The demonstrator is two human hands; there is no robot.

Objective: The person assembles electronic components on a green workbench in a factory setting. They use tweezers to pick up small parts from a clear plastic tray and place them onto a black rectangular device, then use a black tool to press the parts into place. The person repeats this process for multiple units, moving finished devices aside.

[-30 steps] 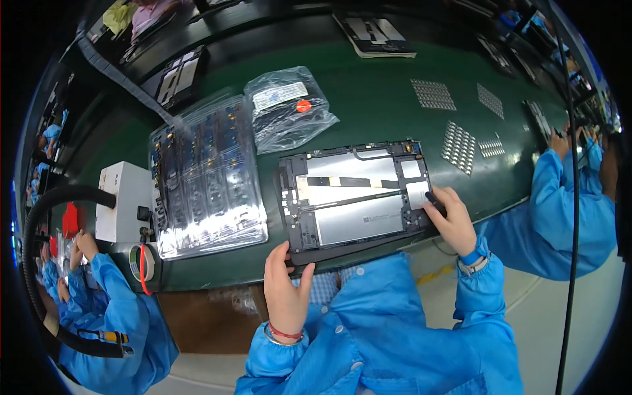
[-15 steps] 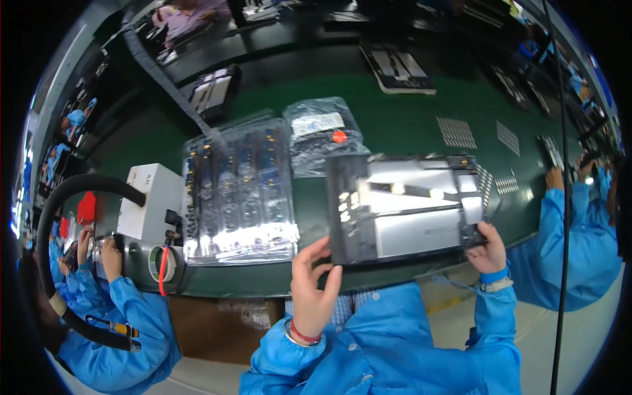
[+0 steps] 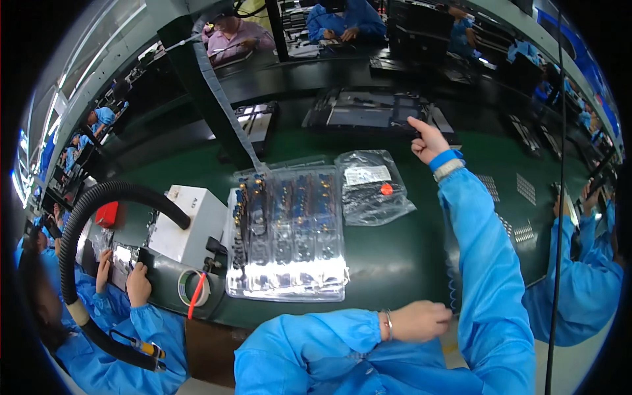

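My right hand [image 3: 429,141] reaches far across the green table [image 3: 408,250] to a dark flat panel chassis [image 3: 368,116] lying on the far belt. Its index finger rests on the panel's right edge; the other fingers are curled and grip nothing. My left hand [image 3: 419,320] rests loosely closed and empty at the table's near edge. Both of my arms are in blue sleeves, and the right wrist has a blue band.
A clear tray of small parts [image 3: 287,238] lies mid-table, beside a plastic bag with an orange dot [image 3: 372,191]. A white box [image 3: 191,224], a tape roll [image 3: 195,289] and a black hose [image 3: 112,196] are at left. Other people work at left [image 3: 135,309] and right [image 3: 586,270].
The panel was lifted off the table in both hands and now lies on the far belt. My left hand let go and dropped back to the near edge.
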